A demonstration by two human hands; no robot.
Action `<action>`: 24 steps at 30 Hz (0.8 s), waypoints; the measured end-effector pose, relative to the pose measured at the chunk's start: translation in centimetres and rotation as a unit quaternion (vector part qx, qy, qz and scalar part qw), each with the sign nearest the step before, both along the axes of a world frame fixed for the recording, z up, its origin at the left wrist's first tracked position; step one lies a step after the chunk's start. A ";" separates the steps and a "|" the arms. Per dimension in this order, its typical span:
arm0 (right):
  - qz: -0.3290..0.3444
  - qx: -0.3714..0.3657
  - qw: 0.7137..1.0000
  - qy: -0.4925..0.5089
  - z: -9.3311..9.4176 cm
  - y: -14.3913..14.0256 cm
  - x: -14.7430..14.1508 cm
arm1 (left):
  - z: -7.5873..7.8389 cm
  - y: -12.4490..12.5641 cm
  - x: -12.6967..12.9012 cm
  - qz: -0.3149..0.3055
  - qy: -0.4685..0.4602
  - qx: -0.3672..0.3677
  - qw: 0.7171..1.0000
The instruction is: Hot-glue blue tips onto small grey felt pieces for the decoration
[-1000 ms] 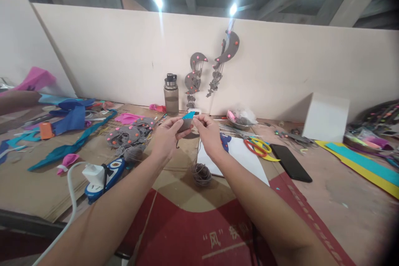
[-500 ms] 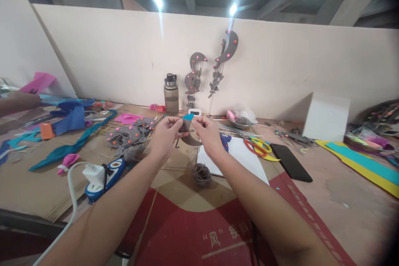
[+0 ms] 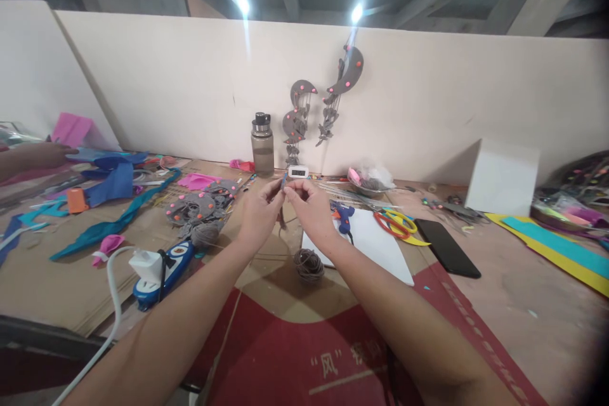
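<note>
two bare hands meet above a cluttered cardboard-covered table (image 3: 71,292). the left hand (image 3: 257,216) and the right hand (image 3: 311,206) pinch between their closed fingertips a small piece of blue and grey felt (image 3: 284,183), seen edge-on, held just in front of a small white digital clock (image 3: 298,172). below the hands lies a ball of grey yarn (image 3: 308,264) beside a white paper sheet (image 3: 375,244). red and yellow scissors (image 3: 392,223) and a black phone (image 3: 445,239) lie to the right.
</note>
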State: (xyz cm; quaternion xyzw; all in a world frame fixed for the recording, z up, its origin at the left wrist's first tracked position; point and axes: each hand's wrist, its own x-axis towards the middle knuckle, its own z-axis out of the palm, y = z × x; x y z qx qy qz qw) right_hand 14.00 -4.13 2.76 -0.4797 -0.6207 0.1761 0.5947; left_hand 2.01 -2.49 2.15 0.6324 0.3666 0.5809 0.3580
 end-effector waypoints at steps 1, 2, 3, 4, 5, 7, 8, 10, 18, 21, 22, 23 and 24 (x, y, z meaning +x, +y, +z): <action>0.006 0.002 1.000 -0.005 -0.1 0.0 0.0 | 0.0 0.0 0.0 0.006 0.001 -0.001 1.000; 0.013 0.004 1.000 -0.006 -0.1 0.0 0.0 | 0.0 0.0 0.0 0.010 -0.001 -0.006 1.000; 0.020 0.005 1.000 -0.004 -0.2 0.1 0.0 | 0.0 0.2 0.0 0.010 -0.009 -0.014 1.000; 0.026 0.004 1.000 0.000 -0.3 0.1 0.0 | -0.1 0.3 0.0 0.007 -0.019 -0.023 1.000; 0.032 0.004 0.999 0.006 -0.4 0.1 0.0 | -0.3 0.5 0.0 0.002 -0.031 -0.029 0.999; 0.040 -0.002 0.999 0.012 -0.6 0.2 0.0 | -0.5 0.8 -0.1 -0.003 -0.051 -0.031 0.998; 0.043 -0.004 0.999 0.010 -0.7 0.3 0.1 | -0.6 0.9 -0.1 -0.002 -0.059 -0.031 0.998; 0.047 -0.010 0.999 -0.001 -0.9 0.3 0.1 | -0.6 1.1 -0.2 0.001 -0.068 -0.033 0.997; 0.073 -0.033 0.997 -0.017 -1.3 0.4 0.0 | 0.3 1.7 -1.0 -0.045 -0.135 -0.070 0.987; 0.085 -0.043 0.995 -0.003 -1.5 0.3 -0.2 | 0.7 1.9 -1.2 -0.088 -0.223 -0.100 0.966; 0.085 -0.046 0.995 0.000 -1.5 0.3 -0.2 | 0.9 1.9 -1.4 -0.098 -0.243 -0.109 0.959; 0.084 -0.047 0.995 0.000 -1.6 0.3 -0.2 | 1.0 2.0 -1.5 -0.105 -0.261 -0.118 0.952; 0.083 -0.046 0.995 -0.002 -1.7 0.3 -0.2 | 1.1 2.1 -1.7 -0.107 -0.276 -0.123 0.947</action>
